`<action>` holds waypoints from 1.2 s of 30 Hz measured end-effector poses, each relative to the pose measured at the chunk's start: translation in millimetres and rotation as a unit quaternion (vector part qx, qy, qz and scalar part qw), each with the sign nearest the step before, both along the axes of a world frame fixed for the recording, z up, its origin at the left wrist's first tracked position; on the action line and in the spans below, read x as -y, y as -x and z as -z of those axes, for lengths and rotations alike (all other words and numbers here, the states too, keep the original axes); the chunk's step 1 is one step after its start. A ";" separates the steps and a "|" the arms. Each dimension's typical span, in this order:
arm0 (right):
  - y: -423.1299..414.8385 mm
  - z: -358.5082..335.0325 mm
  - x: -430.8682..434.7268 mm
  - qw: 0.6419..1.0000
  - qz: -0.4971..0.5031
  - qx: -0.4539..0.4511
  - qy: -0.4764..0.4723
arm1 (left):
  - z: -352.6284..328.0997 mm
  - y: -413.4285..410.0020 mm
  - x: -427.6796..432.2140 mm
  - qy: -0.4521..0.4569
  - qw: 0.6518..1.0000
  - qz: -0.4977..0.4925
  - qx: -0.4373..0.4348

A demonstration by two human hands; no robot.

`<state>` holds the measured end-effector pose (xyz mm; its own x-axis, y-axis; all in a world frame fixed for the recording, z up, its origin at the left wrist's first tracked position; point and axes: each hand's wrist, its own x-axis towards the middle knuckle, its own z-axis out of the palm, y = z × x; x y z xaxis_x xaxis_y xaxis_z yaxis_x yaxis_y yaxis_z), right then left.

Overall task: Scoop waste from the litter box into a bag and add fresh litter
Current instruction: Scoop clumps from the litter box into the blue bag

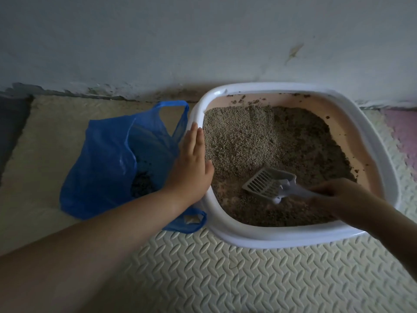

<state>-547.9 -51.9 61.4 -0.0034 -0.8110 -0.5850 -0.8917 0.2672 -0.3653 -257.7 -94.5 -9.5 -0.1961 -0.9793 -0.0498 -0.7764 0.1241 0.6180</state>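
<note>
A white-rimmed litter box (279,236) with pink inner walls stands against the wall and holds grey-brown litter (259,141). My right hand (336,195) grips the handle of a white slotted scoop (268,185), whose head lies on the litter near the front. My left hand (191,163) rests flat with straight fingers on the box's left rim. Just left of the box lies an open blue plastic bag (106,163) with dark clumps of waste inside.
A cream foam mat (259,279) with a herringbone pattern covers the floor in front. The white wall (203,41) rises right behind the box, with dirt along its base. A pale purple mat piece (401,129) lies at the right edge.
</note>
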 end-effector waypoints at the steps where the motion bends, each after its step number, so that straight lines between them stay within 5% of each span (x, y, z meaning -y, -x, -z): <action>1: -3.8 2.5 1.8 1.000 0.001 0.000 -0.004 | 0.5 -0.1 0.1 0.001 1.000 0.002 -0.004; 9: -51.4 44.1 36.0 0.993 0.085 0.077 0.043 | 2.6 0.8 1.7 0.005 1.000 0.002 -0.003; 16: -99.8 80.9 91.2 0.993 0.062 0.002 0.102 | 1.4 19.4 7.7 -0.013 0.998 -0.066 0.007; 28: -82.5 73.3 53.1 0.984 0.072 0.066 0.151 | 1.4 26.6 6.7 0.040 0.992 -0.076 0.095; 36: -56.9 54.0 18.0 0.983 0.055 0.074 0.158 | -0.3 36.6 14.5 0.023 0.990 -0.138 0.001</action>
